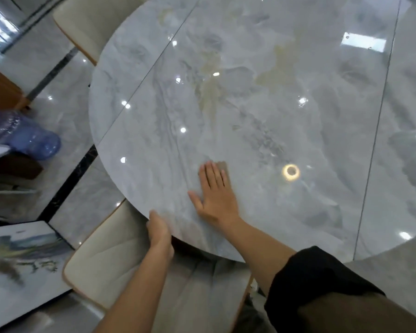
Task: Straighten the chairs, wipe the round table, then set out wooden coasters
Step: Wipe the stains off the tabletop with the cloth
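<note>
A: Pressing flat with straight fingers, the right hand [214, 195] pins a small cloth [222, 165] onto the round table [262, 212], near its front edge.
B: Left hand [159, 230] grips the rim. On that glossy top, the cloth could slip free.

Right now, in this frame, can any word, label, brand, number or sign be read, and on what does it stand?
None: no text can be read in this frame.
Glossy grey marble round table: veining and lamp reflections only.
Translucent blue plastic water bottle on the floor: blurred, no label visible.
Black-framed landscape painting on the floor: blurred, no legible signature.
Small brownish cloth under the right hand: no print visible.
</note>
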